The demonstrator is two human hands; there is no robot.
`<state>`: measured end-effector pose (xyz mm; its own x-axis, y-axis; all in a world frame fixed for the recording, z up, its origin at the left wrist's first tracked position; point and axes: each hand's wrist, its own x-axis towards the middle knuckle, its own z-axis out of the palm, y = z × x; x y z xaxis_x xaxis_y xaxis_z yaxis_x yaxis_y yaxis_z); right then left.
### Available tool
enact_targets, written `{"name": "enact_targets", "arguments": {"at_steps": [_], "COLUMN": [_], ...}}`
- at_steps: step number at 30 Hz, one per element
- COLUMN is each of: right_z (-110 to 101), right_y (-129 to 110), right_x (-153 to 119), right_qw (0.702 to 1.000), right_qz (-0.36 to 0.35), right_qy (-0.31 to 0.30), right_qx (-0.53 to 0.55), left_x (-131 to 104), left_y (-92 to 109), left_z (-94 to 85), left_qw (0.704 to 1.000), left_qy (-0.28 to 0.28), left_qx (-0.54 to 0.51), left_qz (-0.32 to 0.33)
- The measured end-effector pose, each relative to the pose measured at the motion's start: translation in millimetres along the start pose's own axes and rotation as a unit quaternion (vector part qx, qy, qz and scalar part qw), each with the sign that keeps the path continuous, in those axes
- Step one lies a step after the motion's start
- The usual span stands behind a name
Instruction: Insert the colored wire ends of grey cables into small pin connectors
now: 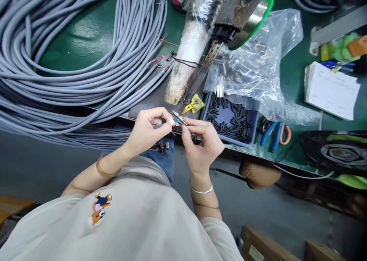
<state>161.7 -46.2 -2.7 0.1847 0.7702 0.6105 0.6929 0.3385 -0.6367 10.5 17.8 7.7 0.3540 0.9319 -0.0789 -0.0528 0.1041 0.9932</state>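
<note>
A small multi-pin connector (179, 118) is held between my two hands at the front edge of the bench. My right hand (203, 140) pinches its right end between thumb and fingers. Closed at the other end, my left hand (149, 129) grips thin coloured wires (176, 122) by a small white piece at the fingertips. The exact contact there is partly hidden. Just above the connector, the tip of a soldering iron (207, 62) points down, close to a yellow piece (189, 107). More connectors (162, 147) lie on my lap.
Grey cables (120, 77) with stripped ends cover the left. A plastic-wrapped tube (187, 51) and a solder reel (254, 24) hang above. A blue tray (252, 133) holds black sleeves beside a plastic bag (258, 73), pliers (276, 135), papers (329, 91) and a fan (341, 152).
</note>
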Motion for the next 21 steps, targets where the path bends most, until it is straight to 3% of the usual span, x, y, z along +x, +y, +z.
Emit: {"name": "enact_targets", "arguments": {"at_steps": [7,21], "right_z": [0.0,0.7], "right_y": [-0.3,4.0], "right_x": [3.1,7.3], "right_qw": [0.998,0.998], "right_qz": [-0.043,-0.043], "right_qy": [0.003,-0.003], "right_qx": [-0.045,-0.05], "left_x": [1.1,6.6], "left_y": [1.3,4.9], "left_z": [2.3,1.4], "left_qw": [0.999,0.999], "left_qy": [0.011,0.004], "left_qx": [0.029,0.026], "left_qz": [0.035,0.029]}}
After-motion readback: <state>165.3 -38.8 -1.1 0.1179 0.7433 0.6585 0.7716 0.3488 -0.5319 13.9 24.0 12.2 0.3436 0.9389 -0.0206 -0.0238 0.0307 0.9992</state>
